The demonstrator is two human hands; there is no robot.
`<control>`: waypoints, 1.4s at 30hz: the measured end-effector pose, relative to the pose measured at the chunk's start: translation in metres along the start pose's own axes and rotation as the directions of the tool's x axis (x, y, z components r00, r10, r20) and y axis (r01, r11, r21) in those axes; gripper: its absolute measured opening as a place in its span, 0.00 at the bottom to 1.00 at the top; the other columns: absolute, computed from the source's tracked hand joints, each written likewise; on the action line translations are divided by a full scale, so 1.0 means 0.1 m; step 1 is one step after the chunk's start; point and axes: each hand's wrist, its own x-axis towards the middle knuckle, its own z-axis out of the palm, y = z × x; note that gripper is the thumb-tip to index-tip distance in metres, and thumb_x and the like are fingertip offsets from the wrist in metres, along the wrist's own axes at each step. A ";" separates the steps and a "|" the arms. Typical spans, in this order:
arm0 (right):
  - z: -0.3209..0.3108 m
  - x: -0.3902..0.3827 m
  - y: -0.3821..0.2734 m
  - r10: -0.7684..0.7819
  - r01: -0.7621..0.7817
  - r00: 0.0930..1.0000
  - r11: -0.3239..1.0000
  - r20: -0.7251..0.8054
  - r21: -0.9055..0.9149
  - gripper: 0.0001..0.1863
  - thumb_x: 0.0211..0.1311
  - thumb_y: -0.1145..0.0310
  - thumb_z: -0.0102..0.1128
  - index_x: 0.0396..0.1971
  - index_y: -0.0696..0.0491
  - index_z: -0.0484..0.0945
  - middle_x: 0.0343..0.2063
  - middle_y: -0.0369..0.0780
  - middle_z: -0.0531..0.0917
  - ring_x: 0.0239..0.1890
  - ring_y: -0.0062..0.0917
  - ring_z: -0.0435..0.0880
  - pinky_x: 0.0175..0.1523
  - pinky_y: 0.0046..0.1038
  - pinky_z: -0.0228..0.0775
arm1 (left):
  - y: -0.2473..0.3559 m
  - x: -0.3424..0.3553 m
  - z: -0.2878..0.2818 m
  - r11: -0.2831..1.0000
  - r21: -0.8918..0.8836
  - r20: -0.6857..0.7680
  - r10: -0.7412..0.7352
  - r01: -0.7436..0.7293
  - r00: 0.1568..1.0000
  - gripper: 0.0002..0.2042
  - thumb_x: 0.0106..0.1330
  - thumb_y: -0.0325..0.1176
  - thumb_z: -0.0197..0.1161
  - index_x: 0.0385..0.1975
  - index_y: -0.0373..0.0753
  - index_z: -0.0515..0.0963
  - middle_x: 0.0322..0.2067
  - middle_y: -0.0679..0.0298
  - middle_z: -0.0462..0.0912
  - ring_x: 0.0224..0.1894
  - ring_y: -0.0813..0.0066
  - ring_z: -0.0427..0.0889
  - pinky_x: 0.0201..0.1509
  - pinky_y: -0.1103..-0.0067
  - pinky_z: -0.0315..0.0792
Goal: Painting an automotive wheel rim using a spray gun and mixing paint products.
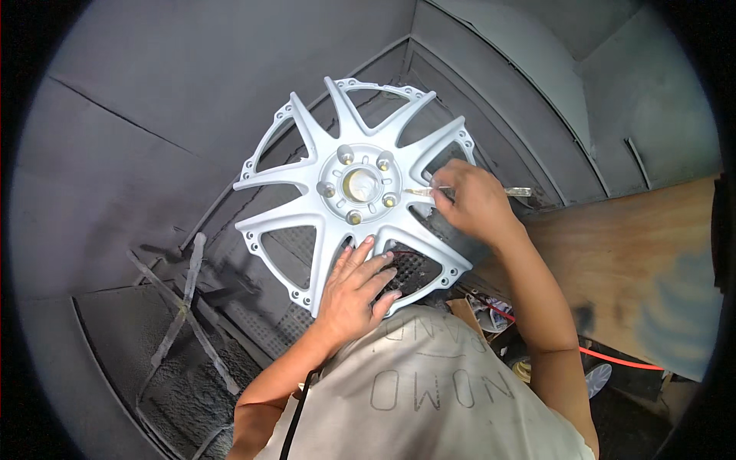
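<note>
A silver-grey spoked wheel rim (pixel 330 207) faces up before me, with a round hub hole and several lug holes at its middle. My left hand (pixel 356 287) lies on the near spokes, its fingers stretched out and a little spread. At the right side of the hub, my right hand (pixel 471 201) is closed around a slim, pale tool that looks like a small brush (pixel 519 192). The tool's yellowish tip meets the wheel just right of the lug holes. Its middle is hidden by my fingers, and its far end sticks out to the right.
Dark grey, dusty panels (pixel 153 100) surround the wheel at the back and left. A cross-shaped stand (pixel 182 310) is at lower left. On the right are a wooden board (pixel 629 253) and an orange hose (pixel 621 359). A pale apron (pixel 429 391) covers my front.
</note>
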 end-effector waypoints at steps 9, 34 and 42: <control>-0.01 0.03 -0.07 -0.045 0.045 0.999 0.999 -0.007 -0.009 0.07 0.62 0.66 0.69 0.35 0.53 0.84 0.37 0.42 0.85 0.38 0.46 0.86 0.43 0.45 0.79 | -0.07 0.02 -0.04 1.000 -0.015 0.035 -0.018 0.018 0.999 0.16 0.61 0.40 0.78 0.46 0.40 0.89 0.59 0.59 0.84 0.78 0.49 0.66 0.77 0.46 0.61; -0.07 -0.06 -0.19 -0.116 0.119 0.992 0.987 -0.040 0.105 0.04 0.60 0.68 0.68 0.34 0.51 0.84 0.34 0.42 0.83 0.36 0.44 0.86 0.41 0.45 0.79 | -0.29 0.01 -0.35 0.997 -0.073 0.065 0.017 -0.012 0.998 0.18 0.56 0.36 0.79 0.46 0.39 0.89 0.57 0.58 0.86 0.76 0.50 0.69 0.76 0.52 0.66; 0.03 0.23 -0.06 -0.102 0.113 0.980 0.992 -0.172 0.055 0.06 0.62 0.69 0.67 0.37 0.53 0.85 0.35 0.42 0.84 0.39 0.44 0.87 0.44 0.43 0.79 | -0.78 -0.16 -0.82 0.991 0.120 0.094 0.040 -0.052 0.995 0.19 0.61 0.39 0.75 0.52 0.41 0.87 0.60 0.61 0.87 0.73 0.55 0.75 0.76 0.56 0.68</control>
